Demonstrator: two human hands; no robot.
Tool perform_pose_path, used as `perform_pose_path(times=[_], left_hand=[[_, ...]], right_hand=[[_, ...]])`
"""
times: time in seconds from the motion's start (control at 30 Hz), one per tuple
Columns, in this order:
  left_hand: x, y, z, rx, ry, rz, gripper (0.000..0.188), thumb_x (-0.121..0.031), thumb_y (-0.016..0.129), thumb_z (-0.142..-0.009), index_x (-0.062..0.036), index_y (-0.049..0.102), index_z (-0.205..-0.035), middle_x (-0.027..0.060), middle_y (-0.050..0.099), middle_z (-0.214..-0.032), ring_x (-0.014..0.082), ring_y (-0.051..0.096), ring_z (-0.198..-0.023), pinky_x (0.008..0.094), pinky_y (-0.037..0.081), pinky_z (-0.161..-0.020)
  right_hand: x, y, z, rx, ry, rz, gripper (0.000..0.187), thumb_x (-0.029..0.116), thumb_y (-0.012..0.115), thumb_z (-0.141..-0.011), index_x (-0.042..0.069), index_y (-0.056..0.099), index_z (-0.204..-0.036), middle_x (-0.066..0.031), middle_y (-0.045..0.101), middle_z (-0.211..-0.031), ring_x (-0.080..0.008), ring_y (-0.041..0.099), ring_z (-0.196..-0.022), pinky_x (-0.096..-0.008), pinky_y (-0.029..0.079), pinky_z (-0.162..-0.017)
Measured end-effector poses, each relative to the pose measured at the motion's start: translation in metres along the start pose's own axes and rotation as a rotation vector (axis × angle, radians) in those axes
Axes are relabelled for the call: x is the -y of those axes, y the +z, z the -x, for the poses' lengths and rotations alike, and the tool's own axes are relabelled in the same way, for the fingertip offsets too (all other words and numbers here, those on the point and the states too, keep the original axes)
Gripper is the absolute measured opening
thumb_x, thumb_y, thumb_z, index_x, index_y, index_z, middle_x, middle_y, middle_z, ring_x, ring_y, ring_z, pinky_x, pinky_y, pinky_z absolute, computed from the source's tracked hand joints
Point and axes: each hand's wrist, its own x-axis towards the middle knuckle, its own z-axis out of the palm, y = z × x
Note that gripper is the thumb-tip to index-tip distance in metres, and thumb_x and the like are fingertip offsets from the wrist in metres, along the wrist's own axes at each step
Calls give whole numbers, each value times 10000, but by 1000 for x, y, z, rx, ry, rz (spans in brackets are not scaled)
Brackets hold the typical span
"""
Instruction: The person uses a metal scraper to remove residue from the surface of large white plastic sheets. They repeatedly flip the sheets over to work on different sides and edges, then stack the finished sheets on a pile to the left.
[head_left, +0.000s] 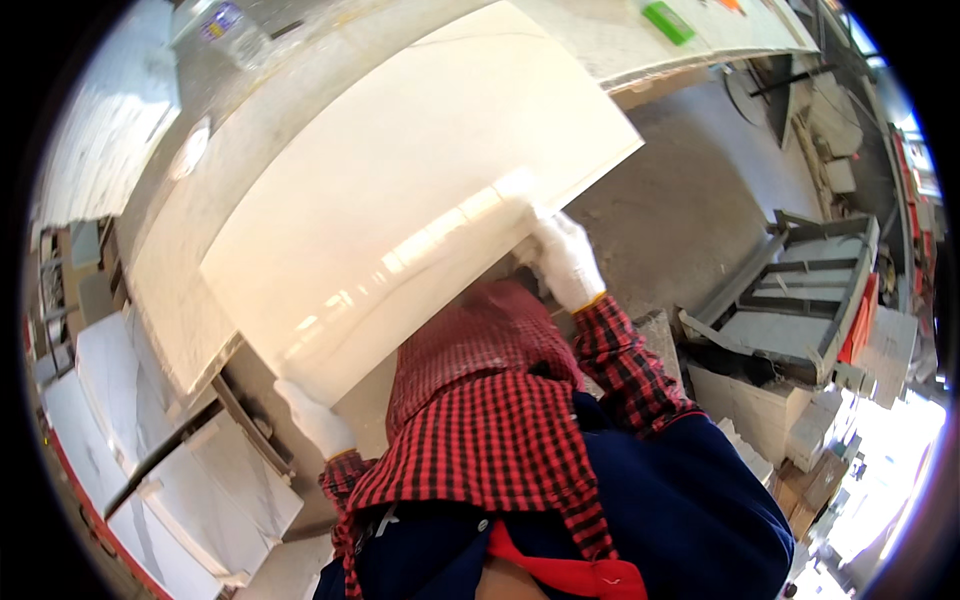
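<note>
1. Head view, centre: a pale, glossy slab [420, 180] is partly covering the bench [165, 300], its near edge overhanging; whether it is resting or being lifted is unclear.
2. The gloved right hand [568, 262], right of centre, is gripping that edge; the gloved left hand [318, 422], lower left, is touching the slab's short side, its closure unclear.
3. Handling seems under way, neither hand letting go; what is remaining cannot be judged.
4. Upper left, a clear bottle [250, 48] is showing an illegible label [222, 22].
</note>
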Motion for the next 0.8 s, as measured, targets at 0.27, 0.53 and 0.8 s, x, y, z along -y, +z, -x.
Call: perform_pose_path(times=[0.27, 0.53, 0.8], left_hand=[[3, 25, -13, -21, 12, -350, 643, -292, 435, -1094, -23, 159, -1609, 209, 448, -1544, 301, 532, -1306, 414, 429, -1111], [29, 28, -24, -89, 171, -651, 689, -141, 403, -1092, -99, 10, -1657, 191, 341, -1627, 299, 480, -1384, 418, 403, -1157], [46, 35, -50, -121, -133, 228, 781, -615, 286, -1084, -58, 251, -1629, 129, 352, -1643, 279, 418, -1440, 406, 326, -1210]], right_hand=[[-49, -6, -33, 81, 9, -110, 558, 474, 638, -1011, -54, 646, -1189, -99, 701, -1041, -162, 659, -868, -293, 526, -767], [-54, -10, -42, 66, 39, -88, 592, 480, 641, -1005, -67, 654, -1230, -91, 701, -1032, -155, 649, -829, -287, 529, -743], [-60, -8, -47, 67, 62, -154, 660, 520, 674, -971, -53, 631, -1297, -116, 700, -1144, -189, 675, -892, -293, 532, -763]])
